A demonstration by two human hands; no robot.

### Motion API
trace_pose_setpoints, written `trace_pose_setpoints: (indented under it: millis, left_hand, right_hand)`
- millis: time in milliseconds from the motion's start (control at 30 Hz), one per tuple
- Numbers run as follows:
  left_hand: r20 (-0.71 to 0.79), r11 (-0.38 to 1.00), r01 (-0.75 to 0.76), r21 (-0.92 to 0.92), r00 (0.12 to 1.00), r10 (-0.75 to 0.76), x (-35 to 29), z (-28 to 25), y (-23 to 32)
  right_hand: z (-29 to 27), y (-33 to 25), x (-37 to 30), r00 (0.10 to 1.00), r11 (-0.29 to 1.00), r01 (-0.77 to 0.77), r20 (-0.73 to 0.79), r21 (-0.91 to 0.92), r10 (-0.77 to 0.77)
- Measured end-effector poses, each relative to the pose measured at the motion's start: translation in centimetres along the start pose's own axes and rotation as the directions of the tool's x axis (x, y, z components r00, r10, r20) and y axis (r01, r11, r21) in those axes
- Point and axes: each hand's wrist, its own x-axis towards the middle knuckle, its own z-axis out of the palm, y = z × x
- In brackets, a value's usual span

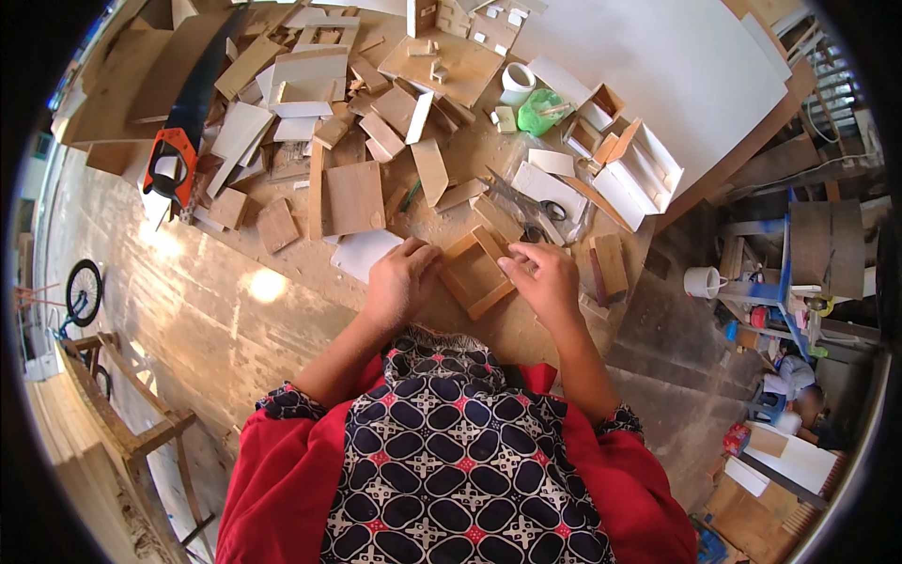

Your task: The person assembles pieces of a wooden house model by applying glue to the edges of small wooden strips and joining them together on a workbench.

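Observation:
A small, shallow wooden box frame (474, 273) with raised edge strips lies on the workbench before me, tilted slantwise. At its left corner my left hand (402, 280) is closed, with the fingertips bent against the edge. My right hand (547, 284) pinches at the opposite edge with thumb and forefinger; whether a small piece sits between them I cannot make out. Just beyond the box lie scissors (552, 211) with dark handles. A white sheet piece (366, 254) is beside my left hand, and a wooden block (609, 265) stands right of my right hand.
Wood offcuts (352, 197) crowd the bench. A handsaw (171, 164) with an orange handle lies at the left edge. Farther back are a white cup (518, 85), a green plastic bag (542, 113) and a white open-fronted box (641, 177). Another person (797, 381) is at far right.

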Motion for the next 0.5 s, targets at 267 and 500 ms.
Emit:
trace_pose_setpoints:
  millis: [267, 500]
  left_hand:
    - [-0.026, 0.999, -0.037, 0.014, 0.999, 0.038, 0.0, 0.1, 0.2]
    - [0.062, 0.945, -0.304, 0.124, 0.952, 0.298, -0.8, 0.9, 1.6]
  right_hand:
    - [1.2, -0.4, 1.1, 0.996, 0.986, 0.04, 0.082, -0.159, -0.027]
    - [0.4, -1.0, 2.1, 0.982, 0.991, -0.06, 0.169, -0.118, 0.08]
